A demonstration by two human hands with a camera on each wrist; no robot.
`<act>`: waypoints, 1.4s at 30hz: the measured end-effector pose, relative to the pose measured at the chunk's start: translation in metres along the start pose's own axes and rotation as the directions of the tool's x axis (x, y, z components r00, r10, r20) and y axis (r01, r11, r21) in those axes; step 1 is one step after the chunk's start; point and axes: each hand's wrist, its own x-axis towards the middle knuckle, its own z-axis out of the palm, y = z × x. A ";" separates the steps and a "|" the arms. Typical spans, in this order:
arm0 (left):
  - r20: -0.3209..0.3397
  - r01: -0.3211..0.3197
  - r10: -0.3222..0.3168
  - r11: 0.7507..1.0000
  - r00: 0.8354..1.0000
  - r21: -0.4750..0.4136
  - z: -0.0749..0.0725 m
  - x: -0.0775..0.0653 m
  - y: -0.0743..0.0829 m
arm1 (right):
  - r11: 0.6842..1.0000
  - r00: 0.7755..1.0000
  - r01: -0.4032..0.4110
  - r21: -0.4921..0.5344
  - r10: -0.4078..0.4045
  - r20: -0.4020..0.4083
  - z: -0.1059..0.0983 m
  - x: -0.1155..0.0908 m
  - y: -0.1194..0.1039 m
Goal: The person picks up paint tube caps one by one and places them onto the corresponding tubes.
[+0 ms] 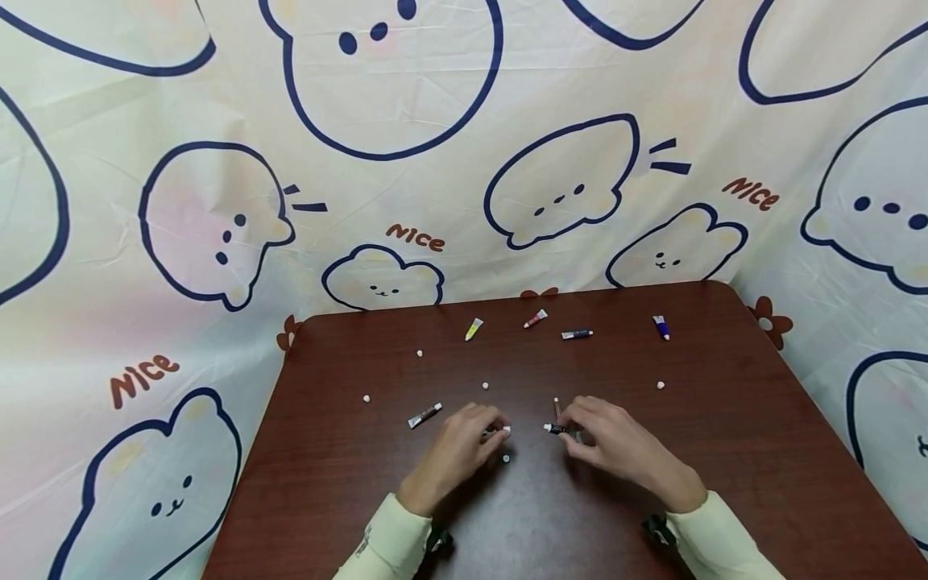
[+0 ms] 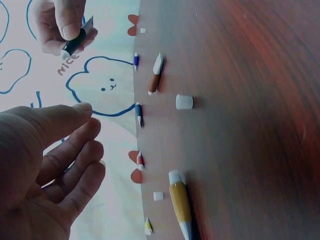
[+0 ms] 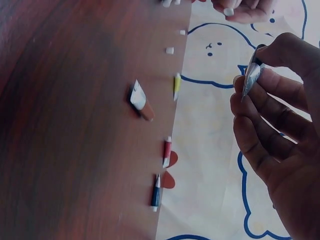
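Note:
My left hand is above the table with thumb and fingers drawn together. They pinch a small white cap, which is hidden behind the fingers in the left wrist view. Across a short gap, my right hand pinches a black paint tube near its flat silver end. The tube's white tip points toward the left hand. Just beyond it lies a brown tube. An ochre-brown tube is left of my left hand, and a loose white cap lies close to that hand's right.
Along the far edge of the dark wooden table lie a yellow tube, a red tube, a dark blue tube and a bright blue tube. Several more white caps are scattered about. A printed curtain hangs behind.

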 end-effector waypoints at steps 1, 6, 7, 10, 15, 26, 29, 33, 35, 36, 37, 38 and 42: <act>-0.002 -0.002 0.002 1.000 1.000 -0.001 0.001 0.000 0.001 | 1.000 1.000 0.001 0.000 -0.001 0.003 0.001 0.000 -0.001; 0.008 0.000 0.001 1.000 1.000 -0.029 0.002 0.002 0.006 | 1.000 1.000 0.006 -0.007 -0.006 0.026 0.006 0.003 -0.006; 0.010 -0.002 0.002 0.999 1.000 -0.034 0.003 0.003 0.006 | 1.000 1.000 0.011 -0.009 -0.011 0.029 0.007 0.004 -0.006; 0.016 -0.010 0.011 0.999 1.000 -0.048 0.004 0.004 0.009 | 1.000 0.999 0.023 -0.015 -0.023 0.039 0.010 0.006 -0.007; 0.031 -0.007 0.009 0.999 0.999 -0.053 0.004 0.005 0.012 | 0.999 0.998 0.042 -0.030 -0.040 0.042 0.013 0.009 -0.009; 0.061 -0.001 0.005 0.998 0.998 -0.065 0.004 0.006 0.016 | 0.996 0.997 0.067 -0.061 -0.064 0.054 0.017 0.012 -0.011; 0.057 -0.009 0.013 0.998 0.998 -0.067 0.004 0.006 0.016 | 0.994 0.996 0.067 -0.084 -0.062 0.059 0.017 0.013 -0.011; 0.063 -0.006 0.010 0.997 0.998 -0.076 0.005 0.006 0.016 | 0.995 0.996 0.065 -0.081 -0.060 0.070 0.017 0.013 -0.011; 0.063 -0.006 0.011 0.997 0.998 -0.079 0.005 0.006 0.017 | 0.995 0.995 0.065 -0.077 -0.059 0.075 0.017 0.013 -0.011; 0.063 -0.009 0.014 0.997 0.998 -0.081 0.005 0.006 0.017 | 0.995 0.995 0.066 -0.075 -0.060 0.078 0.017 0.013 -0.011; 0.061 -0.013 0.018 0.997 0.998 -0.081 0.004 0.006 0.017 | 0.995 0.995 0.067 -0.075 -0.061 0.079 0.018 0.013 -0.010; 0.057 -0.020 0.024 0.997 0.998 -0.077 0.004 0.006 0.017 | 0.995 0.995 0.067 -0.075 -0.061 0.080 0.018 0.014 -0.010; 0.040 -0.040 0.044 0.996 0.998 -0.076 0.005 0.007 0.017 | 0.993 0.994 0.087 -0.085 -0.081 0.071 0.019 0.014 -0.011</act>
